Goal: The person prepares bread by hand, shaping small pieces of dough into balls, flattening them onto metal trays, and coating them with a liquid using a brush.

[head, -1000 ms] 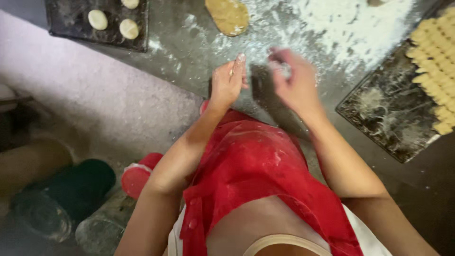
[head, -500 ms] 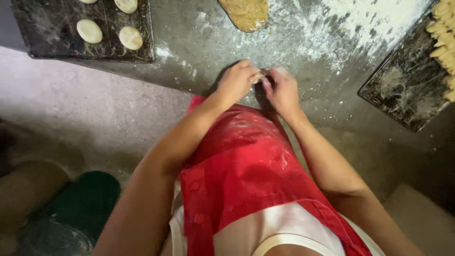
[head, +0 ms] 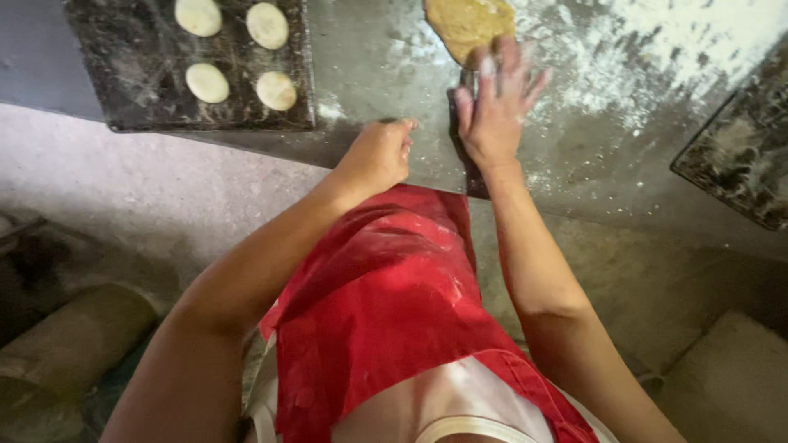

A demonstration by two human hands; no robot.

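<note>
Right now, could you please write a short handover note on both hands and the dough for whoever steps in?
Left hand: closed in a fist at the floured worktop edge; whether it holds anything cannot be told.
Right hand: open, fingers spread, reaching to the tan dough lump.
Done: four pale dough discs sit on the dark tray at left.
Left: the dough lump is unshaped. Another dark tray lies at right.

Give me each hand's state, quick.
Left hand: closed in a fist; contents cannot be told.
Right hand: open, fingers spread, reaching the dough.
</note>
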